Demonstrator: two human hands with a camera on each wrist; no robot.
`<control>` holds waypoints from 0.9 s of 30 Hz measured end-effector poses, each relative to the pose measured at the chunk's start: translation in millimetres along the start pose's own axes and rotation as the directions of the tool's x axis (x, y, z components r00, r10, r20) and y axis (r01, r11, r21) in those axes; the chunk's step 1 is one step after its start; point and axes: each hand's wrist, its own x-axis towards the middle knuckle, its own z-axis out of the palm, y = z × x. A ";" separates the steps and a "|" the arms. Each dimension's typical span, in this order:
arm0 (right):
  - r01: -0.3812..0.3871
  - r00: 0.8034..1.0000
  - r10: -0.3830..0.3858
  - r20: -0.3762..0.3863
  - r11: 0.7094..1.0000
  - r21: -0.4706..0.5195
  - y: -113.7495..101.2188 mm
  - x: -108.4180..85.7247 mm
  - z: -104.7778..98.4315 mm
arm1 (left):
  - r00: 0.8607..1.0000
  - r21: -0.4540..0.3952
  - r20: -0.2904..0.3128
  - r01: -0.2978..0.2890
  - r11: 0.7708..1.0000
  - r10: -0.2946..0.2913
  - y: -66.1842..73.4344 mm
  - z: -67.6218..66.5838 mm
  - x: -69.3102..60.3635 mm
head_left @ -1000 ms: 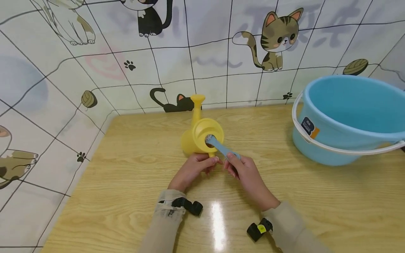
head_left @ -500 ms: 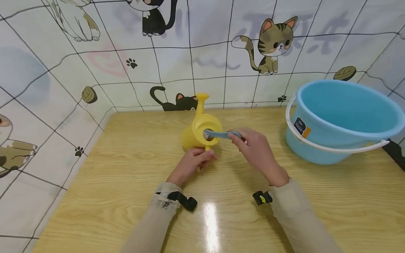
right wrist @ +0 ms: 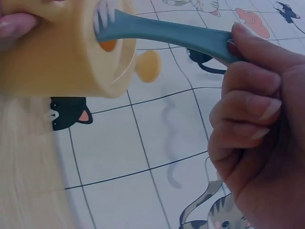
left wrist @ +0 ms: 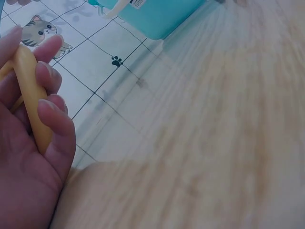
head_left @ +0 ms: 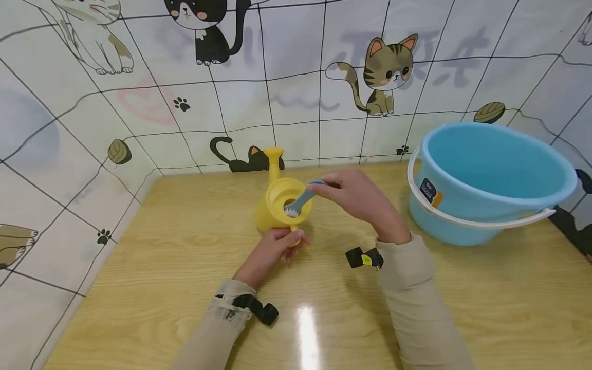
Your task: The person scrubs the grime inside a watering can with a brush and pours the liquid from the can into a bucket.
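Observation:
A yellow watering can (head_left: 265,216) is held tilted, with its round opening facing me and its spout pointing to the back wall. My left hand (head_left: 272,247) grips its handle; in the left wrist view, the fingers curl round that yellow handle (left wrist: 31,88). A blue brush (head_left: 306,197) with white bristles is pinched by the handle in my right hand (head_left: 358,199). The bristles are at the can's opening, against the inside of its rim in the right wrist view, where the brush (right wrist: 176,36) lies between thumb and fingers. The inside of the can is mostly hidden.
To the right stands a big light blue bucket (head_left: 458,201) with a white carrying handle (head_left: 490,224). Behind the wooden table (head_left: 185,267) is a wall covering (head_left: 296,103) with cartoon cats. Part of a black object (head_left: 571,228) shows at the right edge.
My right hand has risen and swung above the can, so the brush now slants down into the opening from the upper right. The left hand keeps its grip on the handle.

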 end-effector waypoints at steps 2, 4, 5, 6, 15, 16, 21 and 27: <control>-0.008 1.000 0.008 -0.009 0.999 0.042 2.4 -0.5 3.5 | 1.000 -0.005 -0.004 0.003 1.000 -0.003 0.3 0.7 -3.3; -0.026 0.999 0.028 -0.017 0.996 0.084 4.8 -1.9 6.9 | 1.000 -0.009 0.000 0.022 1.000 -0.022 3.9 2.2 -7.1; -0.035 0.999 0.037 -0.020 0.994 0.103 5.7 -2.5 8.5 | 0.999 -0.012 0.007 0.033 0.999 -0.033 6.6 3.2 -9.1; -0.043 0.999 0.046 -0.020 0.992 0.121 6.3 -2.5 9.8 | 0.999 -0.010 0.012 0.040 0.999 -0.040 9.4 3.9 -10.8; -0.069 0.997 0.078 -0.028 0.964 0.258 -15.2 5.4 10.4 | 0.999 -0.004 0.015 0.037 0.999 -0.037 31.7 0.7 -10.9; -0.075 0.996 0.082 -0.017 0.960 0.270 -19.5 5.2 10.6 | 0.999 -0.003 0.018 0.036 0.999 -0.036 32.0 -0.1 -10.7; -0.079 0.997 0.070 0.043 0.959 0.272 -26.1 5.8 16.8 | 0.999 0.006 0.041 0.014 1.000 -0.015 26.4 -2.0 -8.2; -0.057 0.998 0.059 0.000 0.967 0.248 -6.2 9.1 24.2 | 1.000 -0.011 0.015 0.020 1.000 -0.020 7.2 -2.1 -2.2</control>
